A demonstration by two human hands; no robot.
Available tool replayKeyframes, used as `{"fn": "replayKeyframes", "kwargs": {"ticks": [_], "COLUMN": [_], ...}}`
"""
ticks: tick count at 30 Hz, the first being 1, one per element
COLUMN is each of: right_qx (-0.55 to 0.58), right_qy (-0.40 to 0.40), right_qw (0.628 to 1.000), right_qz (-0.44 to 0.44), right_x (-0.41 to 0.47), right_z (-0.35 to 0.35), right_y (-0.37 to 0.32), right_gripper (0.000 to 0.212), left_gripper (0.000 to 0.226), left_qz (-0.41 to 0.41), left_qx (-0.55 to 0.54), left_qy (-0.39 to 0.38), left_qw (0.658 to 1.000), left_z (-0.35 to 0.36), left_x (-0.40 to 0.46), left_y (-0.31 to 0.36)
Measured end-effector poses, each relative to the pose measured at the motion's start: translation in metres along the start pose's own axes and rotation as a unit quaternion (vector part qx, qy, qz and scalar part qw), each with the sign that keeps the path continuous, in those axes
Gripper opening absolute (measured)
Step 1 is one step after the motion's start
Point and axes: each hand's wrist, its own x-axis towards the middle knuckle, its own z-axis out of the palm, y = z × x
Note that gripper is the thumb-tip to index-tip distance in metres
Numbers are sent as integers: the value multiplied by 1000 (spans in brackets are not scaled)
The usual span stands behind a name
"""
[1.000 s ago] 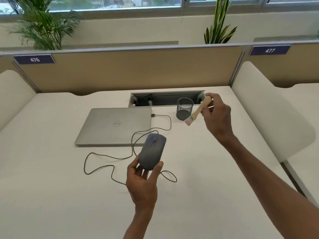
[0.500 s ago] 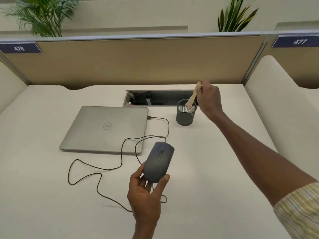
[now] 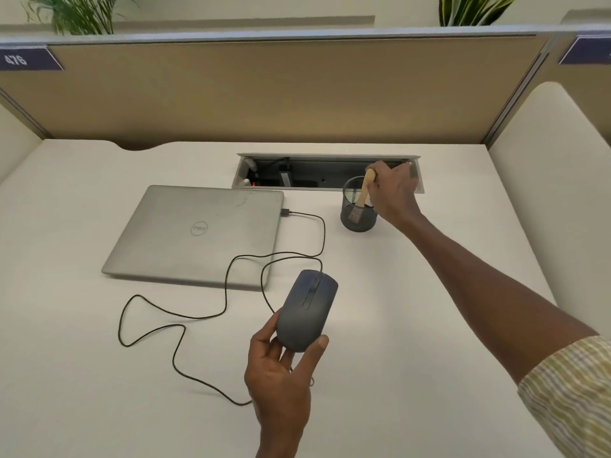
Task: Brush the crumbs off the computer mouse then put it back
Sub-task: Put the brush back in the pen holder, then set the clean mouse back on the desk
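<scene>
Above the white worktop, the left hand held the computer mouse while the right hand gripped the brush at the mesh cup.

The left hand was closed around the rear end of the grey mouse, thumb on one side and fingers on the other, and kept it lifted off the worktop, just in front of the closed silver laptop. Its black cable lay in loops on the worktop and ran to the right edge of the laptop. The right hand grasped the wooden handle of the brush near its top; the lower part of the brush stood tilted inside the black mesh cup, which stood before the open cable tray.
</scene>
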Motion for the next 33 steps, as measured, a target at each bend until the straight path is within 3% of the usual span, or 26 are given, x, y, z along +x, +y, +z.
{"fn": "replayKeyframes", "kwargs": {"ticks": [11, 17, 21, 25, 28, 33], "right_qx": [-7, -24, 74, 183, 232, 370], "right_qy": [-34, -33, 44, 78, 26, -116], "right_qw": [999, 999, 996, 975, 960, 891], "right_qz": [11, 2, 15, 95, 153, 234], "right_x": [8, 2, -29, -92, -148, -226], "right_z": [6, -9, -27, -47, -58, -71], "right_y": [6, -1, -11, -28, -39, -54], "right_gripper": [34, 55, 36, 19, 21, 18], "left_gripper": [68, 68, 68, 66, 65, 64], "left_qz": [-6, 4, 4, 0, -1, 1], "left_qx": [-7, -3, -3, -3, -1, 11], "left_qy": [-20, -28, -25, -17, -11, -2], "left_qw": [1000, 1000, 1000, 1000, 1000, 1000], "left_z": [-1, 0, 3, 6, 9, 19], "left_x": [4, 4, 3, 1, -3, -15], "left_y": [-2, -3, 1, 3, 2, 4]}}
